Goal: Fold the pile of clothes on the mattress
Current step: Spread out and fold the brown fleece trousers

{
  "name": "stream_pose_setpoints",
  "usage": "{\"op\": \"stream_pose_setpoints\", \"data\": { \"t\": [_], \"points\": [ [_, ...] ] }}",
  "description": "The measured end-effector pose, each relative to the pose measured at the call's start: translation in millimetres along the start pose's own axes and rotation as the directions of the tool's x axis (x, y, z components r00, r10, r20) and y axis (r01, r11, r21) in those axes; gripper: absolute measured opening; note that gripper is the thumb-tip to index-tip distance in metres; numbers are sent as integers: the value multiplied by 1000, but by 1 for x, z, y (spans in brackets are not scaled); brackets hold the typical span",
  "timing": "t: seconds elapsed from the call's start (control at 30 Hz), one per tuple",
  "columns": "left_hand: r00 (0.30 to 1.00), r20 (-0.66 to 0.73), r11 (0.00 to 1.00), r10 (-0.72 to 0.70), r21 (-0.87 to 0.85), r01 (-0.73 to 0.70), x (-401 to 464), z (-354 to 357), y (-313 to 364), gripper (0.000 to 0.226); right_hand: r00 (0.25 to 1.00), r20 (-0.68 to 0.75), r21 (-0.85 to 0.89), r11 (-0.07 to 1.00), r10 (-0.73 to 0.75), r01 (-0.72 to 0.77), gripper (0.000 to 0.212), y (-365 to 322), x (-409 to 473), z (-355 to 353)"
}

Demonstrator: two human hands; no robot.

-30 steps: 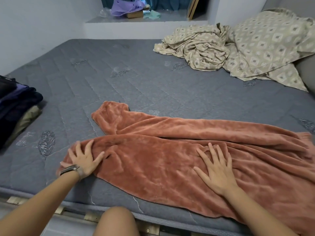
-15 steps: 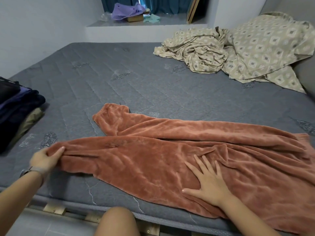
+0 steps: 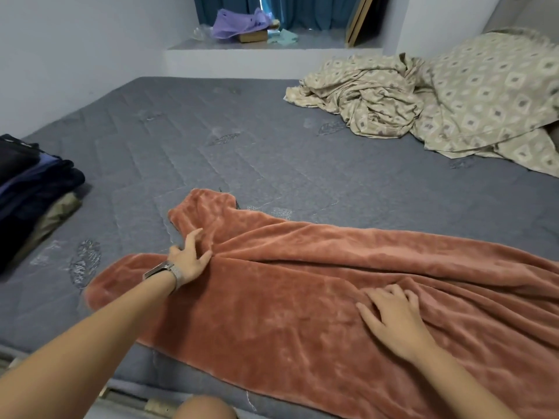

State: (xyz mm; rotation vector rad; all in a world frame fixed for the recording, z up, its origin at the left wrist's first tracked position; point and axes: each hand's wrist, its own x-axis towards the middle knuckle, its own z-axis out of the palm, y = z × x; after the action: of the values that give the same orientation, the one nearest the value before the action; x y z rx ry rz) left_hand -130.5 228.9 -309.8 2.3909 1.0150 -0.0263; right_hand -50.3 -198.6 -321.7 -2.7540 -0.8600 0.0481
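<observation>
A rust-orange plush garment (image 3: 302, 285) lies spread lengthwise across the near part of the grey quilted mattress (image 3: 242, 152), its two leg-like ends pointing left. My left hand (image 3: 189, 257), with a watch on the wrist, rests with fingers spread where the far leg meets the near one. My right hand (image 3: 393, 319) presses flat on the middle of the fabric, fingers slightly curled. Neither hand grips the cloth. A stack of dark folded clothes (image 3: 30, 189) sits at the left edge.
A crumpled beige patterned sheet (image 3: 378, 101) and matching pillow (image 3: 490, 86) fill the far right corner. A ledge (image 3: 272, 52) behind the mattress holds a purple bag and small items. My knee (image 3: 205, 408) shows at the near mattress edge.
My left hand let go of the near leg's end and moved right and forward onto the far leg. My right hand shifted slightly right, still pressed on the fabric.
</observation>
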Motion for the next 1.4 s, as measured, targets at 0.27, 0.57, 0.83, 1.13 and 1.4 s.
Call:
{"op": "stream_pose_setpoints", "data": {
  "t": [0.27, 0.57, 0.83, 1.13, 1.4],
  "points": [
    [997, 19, 992, -69, -105, 71, 37, -3, 18, 55, 989, -57, 7, 990, 140, -140, 59, -2, 13, 15],
    [883, -466, 993, -60, 58, 98, -12, 9, -9, 62, 965, -193, -133, 969, 180, -207, 29, -8, 25, 35],
    [854, -466, 964, 231, 228, -136, -42, 9, 12, 57, 977, -214, 69, 997, -6, 21, 43, 6, 5, 15],
    [768, 109, 731, 631, 247, -635, -151, 92, 91, 70, 992, 55, -90, 990, 118, -112, 77, 4, -12, 19],
    [819, 284, 697, 499, 429, -574, -187, 149, 153, 73, 999, -16, 389, 920, 43, -33, 49, 59, -37, -41]
  ]
}}
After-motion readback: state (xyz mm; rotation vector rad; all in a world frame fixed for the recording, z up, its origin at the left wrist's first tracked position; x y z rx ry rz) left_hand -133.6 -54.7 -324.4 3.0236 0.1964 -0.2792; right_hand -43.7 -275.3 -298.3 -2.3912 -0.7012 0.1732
